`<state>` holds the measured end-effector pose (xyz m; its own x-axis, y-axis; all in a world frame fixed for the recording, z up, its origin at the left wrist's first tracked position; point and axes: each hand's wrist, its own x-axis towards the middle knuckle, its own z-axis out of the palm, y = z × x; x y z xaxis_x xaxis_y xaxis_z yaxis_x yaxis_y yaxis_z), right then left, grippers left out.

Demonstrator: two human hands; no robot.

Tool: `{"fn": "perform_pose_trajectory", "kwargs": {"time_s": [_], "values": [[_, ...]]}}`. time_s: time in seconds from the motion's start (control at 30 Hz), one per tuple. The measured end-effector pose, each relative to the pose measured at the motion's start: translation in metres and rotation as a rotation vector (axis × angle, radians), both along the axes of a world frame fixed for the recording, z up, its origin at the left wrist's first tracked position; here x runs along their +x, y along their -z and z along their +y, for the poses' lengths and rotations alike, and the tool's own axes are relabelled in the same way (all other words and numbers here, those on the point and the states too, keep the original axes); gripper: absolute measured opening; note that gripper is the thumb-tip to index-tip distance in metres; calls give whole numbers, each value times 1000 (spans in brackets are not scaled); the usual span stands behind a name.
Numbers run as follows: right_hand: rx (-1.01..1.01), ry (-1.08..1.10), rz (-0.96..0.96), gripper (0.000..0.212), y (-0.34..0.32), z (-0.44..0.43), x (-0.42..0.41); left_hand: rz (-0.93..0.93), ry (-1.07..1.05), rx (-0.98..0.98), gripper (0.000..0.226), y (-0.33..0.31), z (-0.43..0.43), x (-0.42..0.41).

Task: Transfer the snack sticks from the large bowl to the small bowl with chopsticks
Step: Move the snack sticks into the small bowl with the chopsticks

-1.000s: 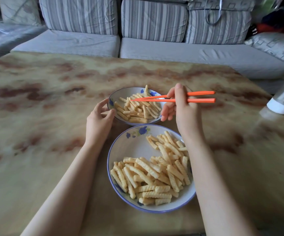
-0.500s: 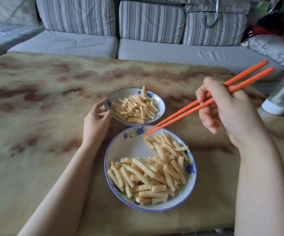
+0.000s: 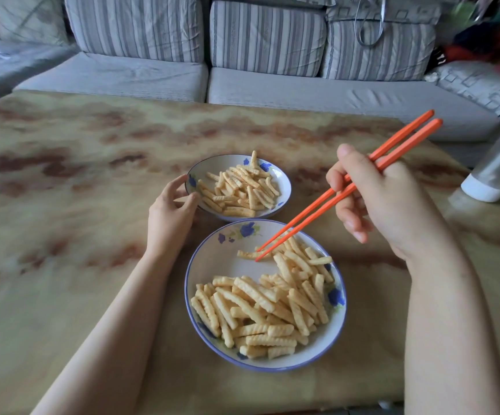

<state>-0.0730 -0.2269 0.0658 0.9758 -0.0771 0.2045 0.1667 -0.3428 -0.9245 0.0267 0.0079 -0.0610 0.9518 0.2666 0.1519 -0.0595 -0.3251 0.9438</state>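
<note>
The small bowl (image 3: 284, 182) sits on the table (image 3: 63, 235) just behind the large bowl (image 3: 209, 265), sofa (image 3: 302, 94) beyond.

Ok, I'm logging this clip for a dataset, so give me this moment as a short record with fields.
left hand: holds the small bowl at its left rim
right hand: grips the orange chopsticks
chopstick tips: down in the large bowl, at a lone snack stick on its far side; whether they grip it is unclear
small bowl: partly filled with sticks, just beyond the large bowl
large bowl: many sticks left
setting: marbled table, sofa behind
</note>
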Motion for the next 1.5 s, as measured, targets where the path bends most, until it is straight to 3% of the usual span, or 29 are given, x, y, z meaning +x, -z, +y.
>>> {"fn": "perform_pose_trajectory", "kwargs": {"time_s": [0.17, 0.4, 0.57, 1.03, 1.3, 1.5], "values": [[76, 41, -36, 44, 1, 1, 2, -3, -6, -7, 42, -2, 0, -1], [412, 219, -214, 42, 11, 12, 18, -2, -11, -12, 41, -3, -1, -3], [491, 303, -246, 39, 29, 26, 34, -5, -5, -16, 41, -2, 0, -2], [386, 260, -179, 41, 30, 11, 37, -4, 0, -11, 41, -3, -1, -3], [90, 76, -51, 42, 3, -13, 4, -2, -3, -16, 41, -4, -1, -4], [11, 11, 17, 40, 0, -14, -2, -11, 0, -10, 41, -3, 0, -3]]}}
